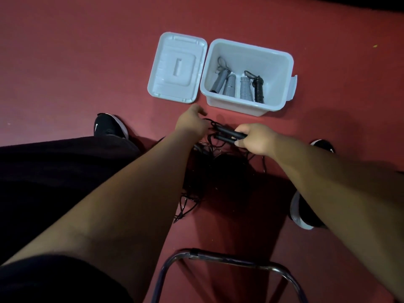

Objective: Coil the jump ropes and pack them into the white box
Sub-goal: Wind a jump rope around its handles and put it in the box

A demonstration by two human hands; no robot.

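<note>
Black rope handles [227,134] inside curled right-hand fingers [241,129]; left hand [192,122] beside, grip unclear.

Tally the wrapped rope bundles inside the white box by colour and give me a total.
Grey bundles: 3
Black bundle: 1
Total: 4, all standing inside the white box
</note>
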